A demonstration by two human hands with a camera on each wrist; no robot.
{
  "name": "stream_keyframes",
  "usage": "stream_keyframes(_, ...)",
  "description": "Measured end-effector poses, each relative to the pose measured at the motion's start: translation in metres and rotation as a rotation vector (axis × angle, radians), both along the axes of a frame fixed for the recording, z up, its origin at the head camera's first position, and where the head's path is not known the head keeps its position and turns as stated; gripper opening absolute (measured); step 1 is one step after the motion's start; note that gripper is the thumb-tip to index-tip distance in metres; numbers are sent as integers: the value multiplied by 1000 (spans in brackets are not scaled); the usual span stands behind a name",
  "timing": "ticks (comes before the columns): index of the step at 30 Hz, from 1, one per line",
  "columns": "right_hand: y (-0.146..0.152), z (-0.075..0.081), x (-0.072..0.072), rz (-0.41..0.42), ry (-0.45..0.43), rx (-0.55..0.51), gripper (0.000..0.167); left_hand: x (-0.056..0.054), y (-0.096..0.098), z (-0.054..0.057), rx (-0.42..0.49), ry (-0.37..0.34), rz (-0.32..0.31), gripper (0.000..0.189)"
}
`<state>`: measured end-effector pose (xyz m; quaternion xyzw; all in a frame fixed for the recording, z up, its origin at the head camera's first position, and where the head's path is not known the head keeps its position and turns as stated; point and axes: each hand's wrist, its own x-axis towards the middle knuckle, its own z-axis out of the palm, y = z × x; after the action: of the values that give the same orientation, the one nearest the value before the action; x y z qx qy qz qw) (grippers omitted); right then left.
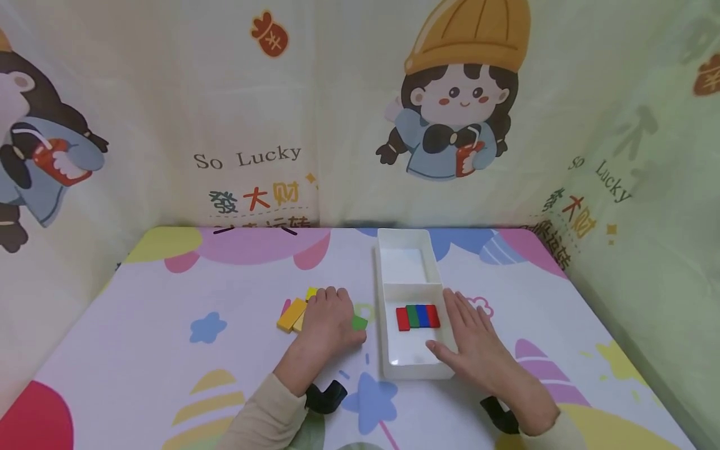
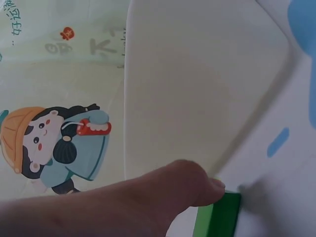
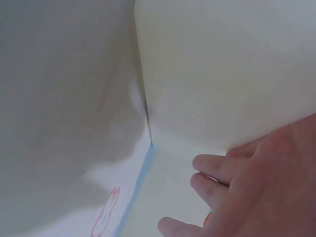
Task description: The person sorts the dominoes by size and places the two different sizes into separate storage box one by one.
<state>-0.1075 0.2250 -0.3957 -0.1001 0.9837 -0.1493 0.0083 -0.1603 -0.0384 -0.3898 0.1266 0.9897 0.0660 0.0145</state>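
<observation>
My left hand [image 1: 332, 320] reaches down over a small group of blocks left of the white box, its fingers bent downward. The thumb [image 2: 187, 183] lies at the end of a green block [image 2: 217, 217], which also pokes out beside the hand in the head view; my other fingertips are hidden. Orange blocks [image 1: 292, 315] and a yellow block [image 1: 312, 292] show around this hand. My right hand [image 1: 478, 347] rests along the right wall of the white box [image 1: 417, 372], fingers straight and thumb over the front compartment. Inside stand red [image 1: 402, 319], green [image 1: 413, 316], blue [image 1: 423, 316] and red blocks in a row.
A divider [image 1: 413, 284] splits the box into a front and a back compartment. The table [image 1: 146, 350] has a patterned cover, and printed cloth [image 1: 349, 125] hangs behind and beside it. Black straps or mounts [image 1: 326, 397] sit at both wrists.
</observation>
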Motion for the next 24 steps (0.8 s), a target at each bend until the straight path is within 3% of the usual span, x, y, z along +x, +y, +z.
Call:
stream_keyframes(11, -2, 1, 1, -7, -5, 7, 101, 2, -4, 7, 30, -45, -118, 60)
stream_keyframes(17, -1, 1, 0, 3, 1, 5, 100, -1, -10, 11, 50, -15, -165, 49)
stream_keyframes(24, -1, 1, 0, -3, -7, -3, 101, -4, -10, 8, 37, -54, -292, 46)
